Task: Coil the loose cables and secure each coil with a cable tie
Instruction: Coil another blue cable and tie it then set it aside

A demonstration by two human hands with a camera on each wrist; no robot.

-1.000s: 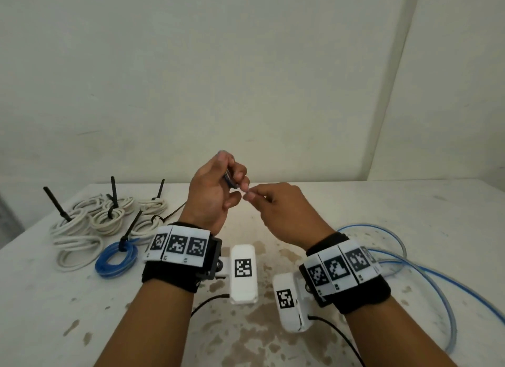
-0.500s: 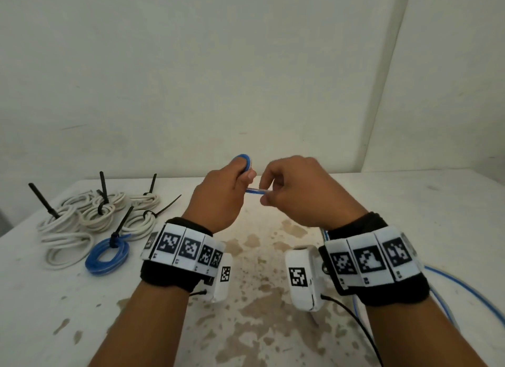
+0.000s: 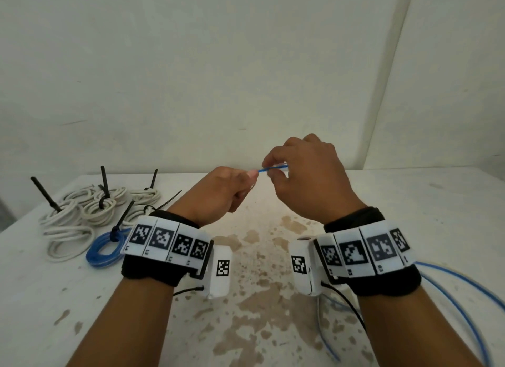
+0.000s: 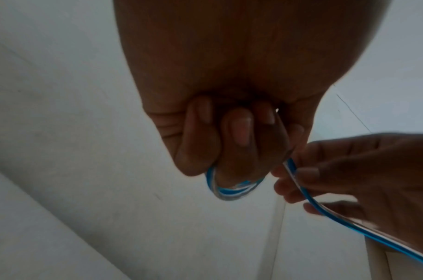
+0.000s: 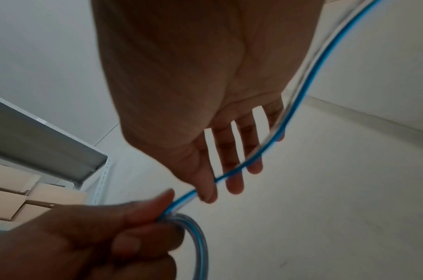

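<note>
1. One blue cable (image 4: 232, 189) was being coiled above the table (image 3: 410, 216): left hand (image 3: 218, 194) fingers clenched on the small coil, right hand (image 3: 306, 175) pinching the feed.
2. Another wrap was judged next; tying awaited.

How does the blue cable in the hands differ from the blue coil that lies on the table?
The blue cable is held in the air, gripped by the left hand and pinched by the right hand; the blue coil rests on the table. The blue cable is mostly loose, with few loops; the blue coil is fully wound. The blue coil carries a black tie; the blue cable shows none. Both are blue.
</note>
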